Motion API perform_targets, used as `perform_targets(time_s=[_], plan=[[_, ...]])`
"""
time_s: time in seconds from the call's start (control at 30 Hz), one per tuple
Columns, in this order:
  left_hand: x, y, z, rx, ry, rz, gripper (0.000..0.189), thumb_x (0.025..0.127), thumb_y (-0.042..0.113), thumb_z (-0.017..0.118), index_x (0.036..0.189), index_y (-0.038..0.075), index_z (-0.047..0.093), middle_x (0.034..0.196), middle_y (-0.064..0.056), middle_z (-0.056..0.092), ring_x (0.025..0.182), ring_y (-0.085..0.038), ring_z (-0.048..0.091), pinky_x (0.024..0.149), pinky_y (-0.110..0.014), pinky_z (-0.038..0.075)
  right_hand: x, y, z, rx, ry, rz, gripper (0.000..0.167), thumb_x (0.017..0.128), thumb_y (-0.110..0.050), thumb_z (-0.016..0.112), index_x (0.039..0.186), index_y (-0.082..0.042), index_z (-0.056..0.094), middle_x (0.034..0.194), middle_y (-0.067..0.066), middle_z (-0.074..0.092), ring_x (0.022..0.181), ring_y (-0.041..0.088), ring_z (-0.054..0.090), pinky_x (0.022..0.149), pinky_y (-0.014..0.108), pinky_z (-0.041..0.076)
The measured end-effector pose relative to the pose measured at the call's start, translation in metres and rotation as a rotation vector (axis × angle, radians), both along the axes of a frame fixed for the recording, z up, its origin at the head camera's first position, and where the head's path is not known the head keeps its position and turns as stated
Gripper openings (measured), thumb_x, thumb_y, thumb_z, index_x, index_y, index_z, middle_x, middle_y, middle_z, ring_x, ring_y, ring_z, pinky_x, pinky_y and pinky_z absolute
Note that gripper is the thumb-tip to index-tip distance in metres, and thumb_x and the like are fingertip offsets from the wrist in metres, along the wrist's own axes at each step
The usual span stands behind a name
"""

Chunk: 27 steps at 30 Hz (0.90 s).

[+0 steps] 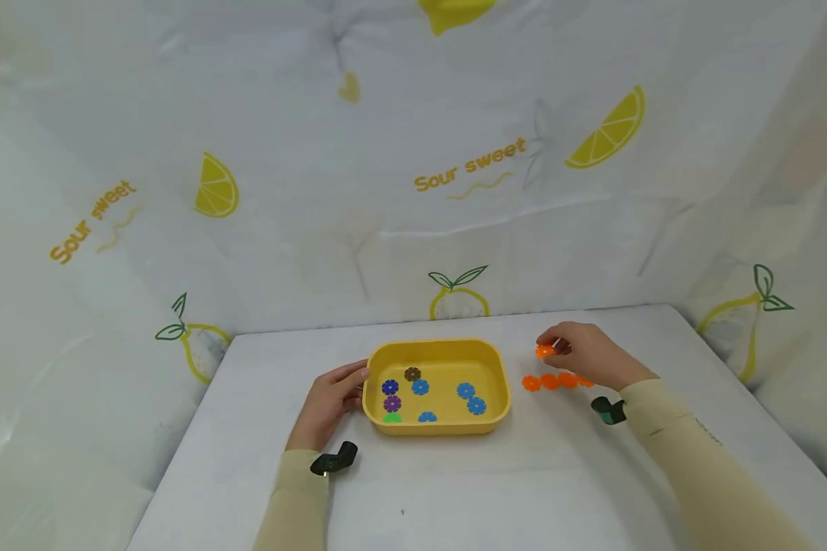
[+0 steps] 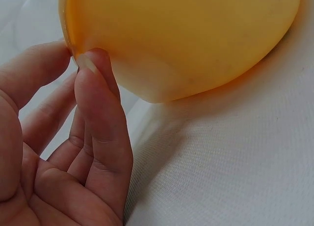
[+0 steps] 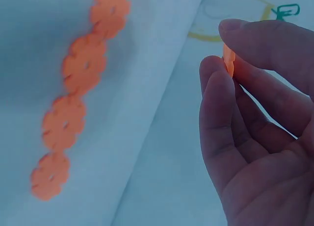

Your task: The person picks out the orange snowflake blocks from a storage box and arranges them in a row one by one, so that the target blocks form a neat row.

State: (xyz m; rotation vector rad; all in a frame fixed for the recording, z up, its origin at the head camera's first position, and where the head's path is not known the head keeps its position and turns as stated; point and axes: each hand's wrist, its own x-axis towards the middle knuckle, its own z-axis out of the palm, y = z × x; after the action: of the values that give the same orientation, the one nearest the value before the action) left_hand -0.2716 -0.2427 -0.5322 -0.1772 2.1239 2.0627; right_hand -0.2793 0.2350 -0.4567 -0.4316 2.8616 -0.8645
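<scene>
A yellow plastic tray [image 1: 436,430] stands on the table, and my left hand [image 1: 322,405] pinches its left rim between thumb and fingers. In the left wrist view the thumb and a fingertip meet at the edge of the tray [image 2: 196,44]. To the right of the tray, my right hand [image 1: 593,353] holds an orange notched disc [image 1: 544,351] by thumb and fingertips. The right wrist view shows this disc [image 3: 228,59] edge-on. Nearer than that hand, a row of several orange notched discs [image 1: 550,381] lies on the table, partly overlapped by the wrist.
Inside the tray lie several loose notched discs: blue [image 1: 420,387], brown [image 1: 412,374], dark blue [image 1: 390,387], purple [image 1: 392,403] and green [image 1: 392,418]. A white cloth covers the table [image 1: 455,497]. Behind its far edge hangs a lemon-printed sheet [image 1: 303,268].
</scene>
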Motion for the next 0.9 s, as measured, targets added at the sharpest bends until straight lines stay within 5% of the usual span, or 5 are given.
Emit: perform_targets(time_s=[0.43,0.9], plan=[[0.001,0.000,-0.001,0.013,-0.019,-0.006,0.055,0.094,0.047,0.084,0.139,0.018,0.075,0.127,-0.008,0.075,0.094,-0.021,0.069,0.080,-0.025,0.063,0.027,0.086,-0.031,0.012,0.015,-0.150,0.036,0.098,-0.026,0.079,0.127,-0.005,0.075,0.124,0.017,0.074,0.106,0.030,0.068,0.081,0.035,0.057],[0.001,0.000,0.000,0.009,-0.018,-0.001,0.057,0.093,0.048,0.085,0.139,0.017,0.074,0.129,-0.008,0.075,0.095,-0.022,0.070,0.082,-0.026,0.063,0.033,0.111,-0.046,0.048,-0.015,-0.212,0.039,0.097,-0.020,0.080,0.127,0.002,0.072,0.125,0.025,0.071,0.106,0.038,0.067,0.084,0.047,0.060]])
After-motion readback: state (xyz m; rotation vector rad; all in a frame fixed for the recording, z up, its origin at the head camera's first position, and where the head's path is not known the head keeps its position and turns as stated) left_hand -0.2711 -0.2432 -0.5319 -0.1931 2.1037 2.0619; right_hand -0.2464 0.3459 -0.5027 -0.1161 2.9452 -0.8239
